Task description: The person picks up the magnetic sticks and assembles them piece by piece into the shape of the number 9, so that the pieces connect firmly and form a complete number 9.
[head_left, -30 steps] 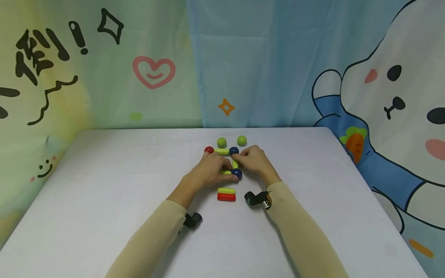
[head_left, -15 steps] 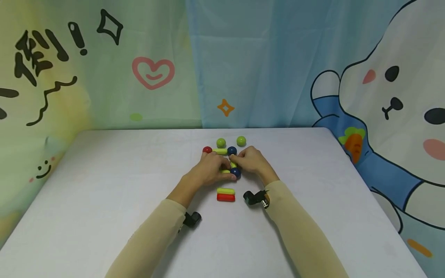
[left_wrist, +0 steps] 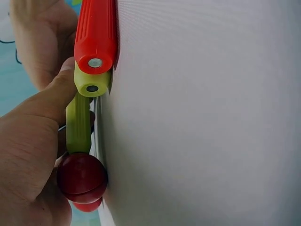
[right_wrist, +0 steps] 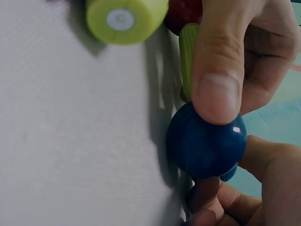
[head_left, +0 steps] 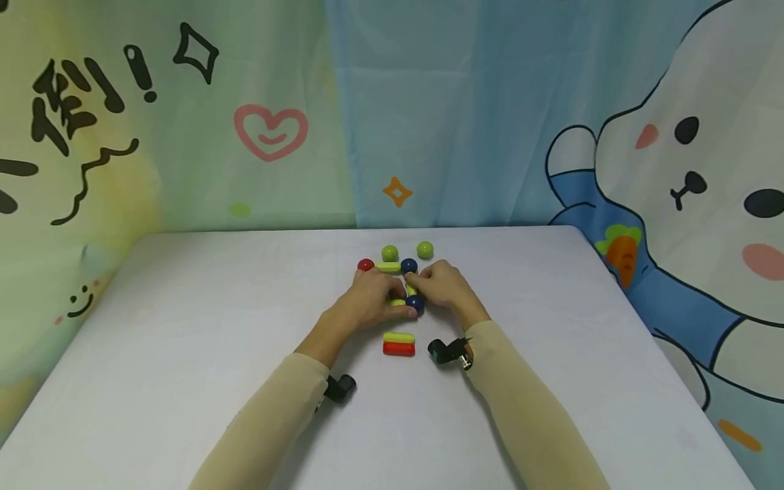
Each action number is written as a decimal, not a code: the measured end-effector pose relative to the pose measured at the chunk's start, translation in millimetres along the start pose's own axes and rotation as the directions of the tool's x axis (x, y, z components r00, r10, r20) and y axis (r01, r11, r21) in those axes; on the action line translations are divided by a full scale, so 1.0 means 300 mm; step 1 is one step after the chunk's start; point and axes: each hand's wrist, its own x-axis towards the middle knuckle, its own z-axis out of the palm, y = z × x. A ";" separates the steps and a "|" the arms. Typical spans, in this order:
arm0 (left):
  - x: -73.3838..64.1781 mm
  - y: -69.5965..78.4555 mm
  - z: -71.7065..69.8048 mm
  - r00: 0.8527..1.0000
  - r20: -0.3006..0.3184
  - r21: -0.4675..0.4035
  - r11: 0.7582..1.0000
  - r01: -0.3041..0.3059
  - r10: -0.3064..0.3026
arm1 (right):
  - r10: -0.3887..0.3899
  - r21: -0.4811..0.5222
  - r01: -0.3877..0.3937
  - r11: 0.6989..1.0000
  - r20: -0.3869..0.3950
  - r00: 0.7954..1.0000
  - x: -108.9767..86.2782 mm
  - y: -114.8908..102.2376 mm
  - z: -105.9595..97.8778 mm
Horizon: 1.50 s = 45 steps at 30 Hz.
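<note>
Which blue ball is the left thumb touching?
The near blue ball, closer to the person's sleeves: the left hand has its thumb on it. The far blue ball sits farther back, by the green balls.

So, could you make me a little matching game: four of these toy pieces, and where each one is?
1. Red rod
2. Near blue ball
3. Far red ball
4. Right-hand green ball

A. Left end of the farthest yellow-green rod
B. Nearest the far edge of the table
C. Lowest piece in the head view
D. Under the thumb of the left hand

Pairs: 1-C, 2-D, 3-A, 4-B
</note>
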 end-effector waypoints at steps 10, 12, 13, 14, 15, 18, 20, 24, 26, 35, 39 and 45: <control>-0.013 -0.003 -0.007 0.999 -0.011 0.001 0.999 -0.036 0.036 | -0.048 0.012 0.048 0.999 -0.015 0.999 -0.019 0.028 -0.005; -0.020 -0.008 -0.011 0.999 -0.015 0.004 0.999 -0.043 0.043 | -0.059 0.009 0.060 0.998 -0.023 0.998 -0.022 0.032 -0.003; -0.024 -0.011 -0.013 0.999 -0.019 0.008 0.999 -0.043 0.043 | -0.063 0.012 0.064 0.998 -0.023 0.998 -0.024 0.034 -0.001; -0.029 -0.014 -0.015 0.999 -0.024 0.017 0.999 -0.039 0.040 | -0.068 0.016 0.069 0.998 -0.024 0.997 -0.026 0.035 0.000; -0.034 -0.019 -0.017 0.999 -0.029 0.025 0.999 -0.030 0.031 | -0.077 0.016 0.078 0.997 -0.027 0.997 -0.028 0.037 0.000; -0.051 -0.036 -0.025 0.999 -0.053 0.039 0.999 -0.001 0.003 | -0.090 0.030 0.091 0.995 -0.040 0.995 -0.035 0.043 0.002; -0.061 -0.048 -0.028 0.998 -0.070 0.032 0.999 0.011 -0.009 | -0.091 0.035 0.093 0.995 -0.056 0.994 -0.040 0.049 0.000; -0.079 -0.070 -0.033 0.995 -0.097 -0.022 1.000 0.015 -0.017 | -0.091 0.036 0.094 0.995 -0.074 0.993 -0.053 0.063 -0.005; -0.090 -0.081 -0.033 0.994 -0.106 -0.059 0.998 0.024 -0.030 | -0.105 0.035 0.108 0.994 -0.073 0.992 -0.061 0.070 -0.008; -0.133 -0.143 -0.031 0.989 -0.086 -0.216 0.971 0.101 -0.122 | -0.142 0.120 0.147 0.982 -0.048 0.989 -0.086 0.093 -0.009; -0.147 -0.164 -0.038 0.989 -0.074 -0.235 0.966 0.108 -0.128 | -0.155 0.155 0.158 0.975 -0.030 0.987 -0.082 0.101 -0.011; -0.152 -0.192 -0.036 0.990 -0.044 -0.319 0.941 0.114 -0.135 | -0.193 0.283 0.188 0.941 -0.011 0.981 -0.078 0.114 -0.026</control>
